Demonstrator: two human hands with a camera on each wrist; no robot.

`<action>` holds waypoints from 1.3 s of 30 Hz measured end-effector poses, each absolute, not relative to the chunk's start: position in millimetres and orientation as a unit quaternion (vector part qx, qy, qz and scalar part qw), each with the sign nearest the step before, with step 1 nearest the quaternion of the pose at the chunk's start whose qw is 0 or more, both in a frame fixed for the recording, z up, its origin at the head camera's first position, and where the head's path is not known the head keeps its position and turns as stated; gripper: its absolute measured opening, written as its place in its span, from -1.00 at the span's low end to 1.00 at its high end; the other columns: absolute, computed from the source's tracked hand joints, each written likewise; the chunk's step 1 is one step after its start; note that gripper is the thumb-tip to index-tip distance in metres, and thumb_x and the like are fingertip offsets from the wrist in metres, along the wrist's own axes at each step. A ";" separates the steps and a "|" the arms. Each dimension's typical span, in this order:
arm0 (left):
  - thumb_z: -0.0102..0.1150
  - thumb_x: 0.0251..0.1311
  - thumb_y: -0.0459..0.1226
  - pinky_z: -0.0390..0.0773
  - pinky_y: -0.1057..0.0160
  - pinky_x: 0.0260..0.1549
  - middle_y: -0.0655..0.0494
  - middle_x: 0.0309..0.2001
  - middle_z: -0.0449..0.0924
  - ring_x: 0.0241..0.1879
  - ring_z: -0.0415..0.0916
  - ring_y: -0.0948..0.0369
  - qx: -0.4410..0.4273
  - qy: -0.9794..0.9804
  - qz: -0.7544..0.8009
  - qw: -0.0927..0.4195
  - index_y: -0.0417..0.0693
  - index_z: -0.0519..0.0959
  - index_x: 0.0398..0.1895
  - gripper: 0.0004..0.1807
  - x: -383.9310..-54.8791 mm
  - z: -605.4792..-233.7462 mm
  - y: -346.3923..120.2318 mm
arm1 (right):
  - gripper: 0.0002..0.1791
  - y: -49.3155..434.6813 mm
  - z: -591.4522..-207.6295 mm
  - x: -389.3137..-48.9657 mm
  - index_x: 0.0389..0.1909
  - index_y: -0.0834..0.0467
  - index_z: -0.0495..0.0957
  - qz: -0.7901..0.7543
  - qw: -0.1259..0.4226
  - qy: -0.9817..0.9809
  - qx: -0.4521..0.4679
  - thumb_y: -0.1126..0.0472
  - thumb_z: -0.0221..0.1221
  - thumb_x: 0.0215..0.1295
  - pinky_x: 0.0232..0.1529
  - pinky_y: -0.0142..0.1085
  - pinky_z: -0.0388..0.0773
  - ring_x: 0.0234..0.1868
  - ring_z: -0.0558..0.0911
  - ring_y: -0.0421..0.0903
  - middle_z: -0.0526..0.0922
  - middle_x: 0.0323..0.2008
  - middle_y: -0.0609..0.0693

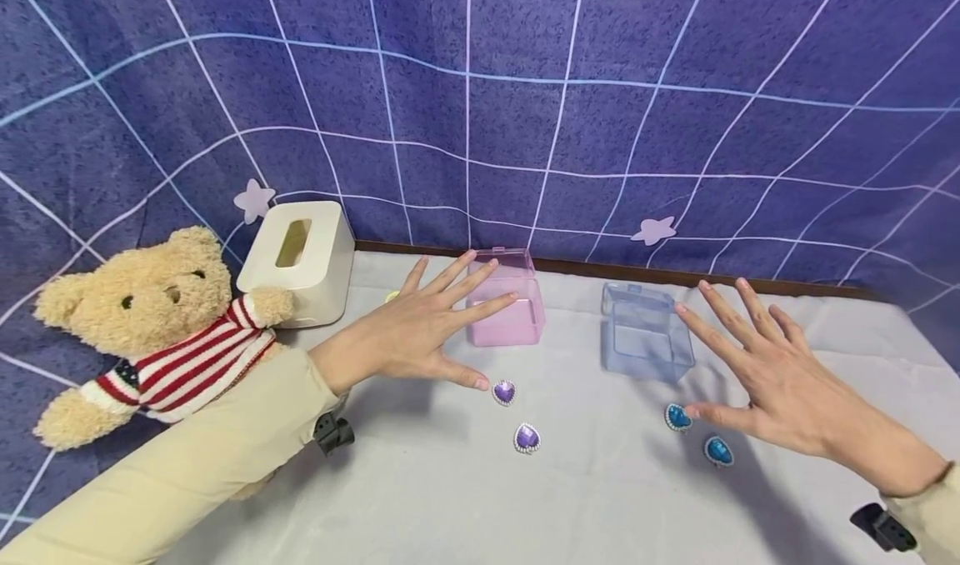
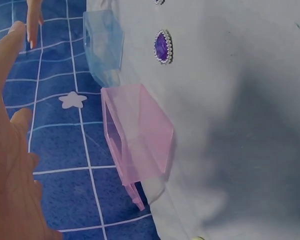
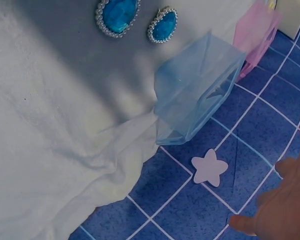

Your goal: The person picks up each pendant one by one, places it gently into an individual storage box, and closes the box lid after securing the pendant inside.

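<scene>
My left hand (image 1: 423,323) hovers with fingers spread, in front of a pink see-through box (image 1: 507,315) whose lid stands up. Below its thumb lie two purple heart gems (image 1: 505,392) with pearly rims, one nearer me. On the other side my right hand (image 1: 780,382) is also spread in the air, holding nothing. Its fingertips are near a blue see-through box (image 1: 648,336) with a raised lid. Two blue heart gems (image 1: 678,417) lie near its thumb. The left wrist view shows the pink box (image 2: 140,132); the right wrist view, the blue box (image 3: 195,85).
A teddy bear (image 1: 176,315) in a striped sweater leans at the left, beside a white tissue box (image 1: 296,257). Behind the white-covered table (image 1: 600,498) hangs a blue gridded cloth (image 1: 510,115) with star shapes. A small yellow item (image 1: 392,296) is partly hidden behind the left hand.
</scene>
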State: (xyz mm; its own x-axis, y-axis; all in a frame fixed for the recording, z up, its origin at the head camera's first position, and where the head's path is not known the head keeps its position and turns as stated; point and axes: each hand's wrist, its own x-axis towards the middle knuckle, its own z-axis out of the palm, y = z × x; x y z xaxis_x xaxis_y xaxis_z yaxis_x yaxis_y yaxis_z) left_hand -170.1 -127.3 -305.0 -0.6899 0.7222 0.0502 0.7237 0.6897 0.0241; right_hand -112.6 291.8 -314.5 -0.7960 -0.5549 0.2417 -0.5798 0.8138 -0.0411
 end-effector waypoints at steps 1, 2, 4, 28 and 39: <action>-0.12 -0.11 0.57 -0.25 -0.43 0.35 0.28 0.56 -0.52 0.55 -0.50 0.04 -0.394 -0.919 -0.021 0.019 0.58 -0.22 0.49 0.08 -170.3 -305.9 -126.6 | 0.13 292.5 -315.0 -111.1 0.52 -0.12 -0.05 0.059 0.105 -0.947 0.297 -0.27 0.33 -0.02 0.42 0.31 -0.41 0.55 -0.34 0.16 -0.23 0.57 0.02; -0.11 -0.10 0.57 -0.24 -0.44 0.35 0.27 0.56 -0.51 0.55 -0.49 0.03 -0.395 -0.918 -0.023 0.020 0.57 -0.22 0.49 0.07 -170.4 -306.8 -125.6 | 0.13 293.3 -315.6 -109.7 0.53 -0.12 -0.06 0.062 0.101 -0.948 0.294 -0.27 0.33 -0.01 0.42 0.32 -0.38 0.55 -0.34 0.16 -0.23 0.57 0.02; -0.08 -0.08 0.55 -0.21 -0.43 0.35 0.26 0.56 -0.51 0.55 -0.50 0.04 -0.398 -0.916 -0.036 0.019 0.56 -0.21 0.50 0.07 -170.7 -308.8 -122.5 | 0.13 295.8 -317.6 -107.1 0.53 -0.11 -0.07 0.073 0.097 -0.950 0.288 -0.24 0.34 -0.01 0.41 0.34 -0.32 0.55 -0.33 0.15 -0.22 0.56 0.03; 0.20 0.26 -0.11 0.18 0.49 0.34 0.25 0.19 0.53 0.28 0.37 0.35 -0.589 -0.785 -0.180 -0.061 0.05 0.53 0.17 -0.59 -141.6 -355.9 64.7 | -0.06 309.7 -379.6 -175.4 0.46 0.22 0.06 0.485 -0.044 -0.858 0.165 0.31 0.37 0.10 0.11 -0.33 0.54 0.37 0.24 0.36 0.09 0.45 0.31; 0.19 0.27 -0.13 0.16 0.54 0.32 0.31 0.25 0.49 0.27 0.37 0.36 -0.601 -0.791 -0.088 -0.075 0.11 0.49 0.23 -0.55 -141.1 -383.0 138.6 | -0.07 317.0 -384.9 -181.2 0.46 0.23 0.07 0.498 -0.075 -0.851 0.148 0.27 0.36 0.12 0.20 -0.29 0.45 0.38 0.24 0.34 0.09 0.48 0.23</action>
State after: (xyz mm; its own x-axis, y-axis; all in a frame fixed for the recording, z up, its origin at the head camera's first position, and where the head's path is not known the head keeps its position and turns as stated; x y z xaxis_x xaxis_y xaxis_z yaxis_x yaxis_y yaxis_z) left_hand -141.1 138.6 -383.0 -0.2661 0.9639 -0.0119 0.9376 0.2617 0.2291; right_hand -181.2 317.0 -384.9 -0.9451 -0.3262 0.0198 -0.1770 0.4599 -0.8702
